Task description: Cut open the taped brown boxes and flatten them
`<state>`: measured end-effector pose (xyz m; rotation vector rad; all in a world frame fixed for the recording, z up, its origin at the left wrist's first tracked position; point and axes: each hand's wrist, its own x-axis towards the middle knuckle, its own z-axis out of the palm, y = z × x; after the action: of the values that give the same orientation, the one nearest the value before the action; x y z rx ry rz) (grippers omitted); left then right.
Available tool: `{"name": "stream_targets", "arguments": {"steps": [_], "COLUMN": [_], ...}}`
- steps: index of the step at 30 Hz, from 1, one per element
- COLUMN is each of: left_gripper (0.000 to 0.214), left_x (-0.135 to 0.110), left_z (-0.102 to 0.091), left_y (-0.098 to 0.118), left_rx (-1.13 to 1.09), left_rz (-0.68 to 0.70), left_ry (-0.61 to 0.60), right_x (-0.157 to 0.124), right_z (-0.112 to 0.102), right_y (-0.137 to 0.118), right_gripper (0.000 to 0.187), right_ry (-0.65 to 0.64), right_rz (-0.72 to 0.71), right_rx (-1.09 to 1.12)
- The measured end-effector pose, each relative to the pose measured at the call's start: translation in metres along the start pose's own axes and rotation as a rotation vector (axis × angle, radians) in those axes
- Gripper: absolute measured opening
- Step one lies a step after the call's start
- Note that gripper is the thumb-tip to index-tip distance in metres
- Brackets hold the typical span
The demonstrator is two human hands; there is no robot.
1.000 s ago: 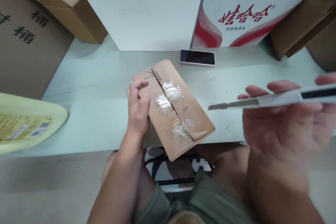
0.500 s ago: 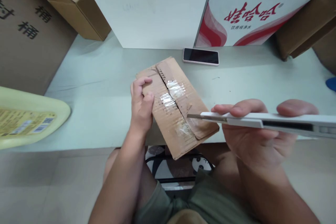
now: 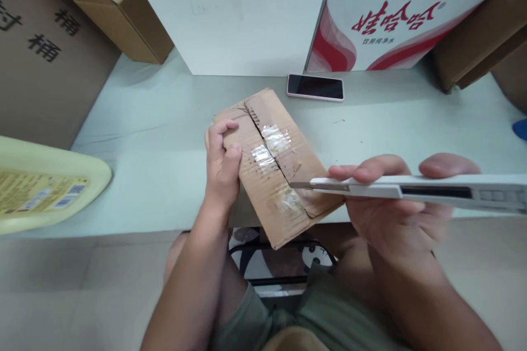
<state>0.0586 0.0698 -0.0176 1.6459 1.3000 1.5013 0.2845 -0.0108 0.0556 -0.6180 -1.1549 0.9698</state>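
A brown cardboard box (image 3: 263, 192) lies tilted at the table's near edge, its lower corner jutting past it. Strips of clear tape (image 3: 276, 139) cross the dark seam down its top, and the seam looks split at the far end. My left hand (image 3: 222, 159) grips the box's left side, thumb on top. In my right hand (image 3: 395, 203) is a white utility knife (image 3: 420, 187), blade out and pointing left. The blade tip is over the seam near the lower tape patch; whether it touches the cardboard I cannot tell.
A phone (image 3: 315, 88) lies behind the box, before a white panel (image 3: 242, 16) and a white-and-red carton (image 3: 379, 27). At left stand a pale yellow bottle (image 3: 49, 181) and brown cartons (image 3: 140, 22). Another brown carton (image 3: 473, 38) is at right.
My right hand has moved slightly left with the utility knife, bringing the blade tip closer to the seam. The box and my left hand stay practically where they were.
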Motion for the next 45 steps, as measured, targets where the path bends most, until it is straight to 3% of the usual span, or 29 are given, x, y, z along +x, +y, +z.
{"name": "stream_targets", "arguments": {"steps": [8,19,27,32,34,38,40,42,44,45], "left_gripper": [0.051,0.055,0.052,0.053,0.055,0.057,0.058,0.056,0.053,0.051], "left_x": [0.000,0.000,0.001,0.001,0.000,0.001,0.002,0.003,0.005,0.006], "left_z": [-0.001,0.000,0.001,0.001,0.001,-0.001,-0.001,0.000,0.000,0.000], "left_y": [-0.002,0.001,0.004,0.006,0.004,0.001,0.001,0.003,0.006,0.007], "left_rx": [0.007,-0.011,-0.041,-0.059,-0.042,-0.018,-0.039,-0.076,-0.113,-0.131], "left_rz": [0.009,-0.017,-0.029,-0.033,-0.026,-0.017,-0.024,-0.041,-0.059,-0.068], "left_ry": [-0.005,-0.005,0.003,0.010,0.005,0.002,-0.003,-0.005,0.007,0.024], "right_x": [0.003,-0.004,-0.005,0.001,0.008,0.025,0.029,0.030,0.028,0.027], "right_z": [-0.002,-0.005,-0.001,-0.005,-0.014,-0.040,-0.056,-0.070,-0.082,-0.086], "right_y": [0.005,0.000,0.000,-0.022,-0.028,-0.009,0.014,0.039,0.058,0.065], "right_gripper": [0.026,0.031,0.027,0.024,0.021,0.018,0.022,0.030,0.040,0.045], "right_ry": [-0.051,-0.156,-0.110,0.038,0.158,0.457,0.358,0.094,-0.118,-0.163], "right_rz": [-0.061,-0.035,-0.006,0.023,0.037,-0.097,-0.011,0.207,0.384,0.423], "right_rx": [0.023,-0.074,-0.084,-0.026,-0.060,-0.342,-0.694,-1.088,-1.332,-1.391]}}
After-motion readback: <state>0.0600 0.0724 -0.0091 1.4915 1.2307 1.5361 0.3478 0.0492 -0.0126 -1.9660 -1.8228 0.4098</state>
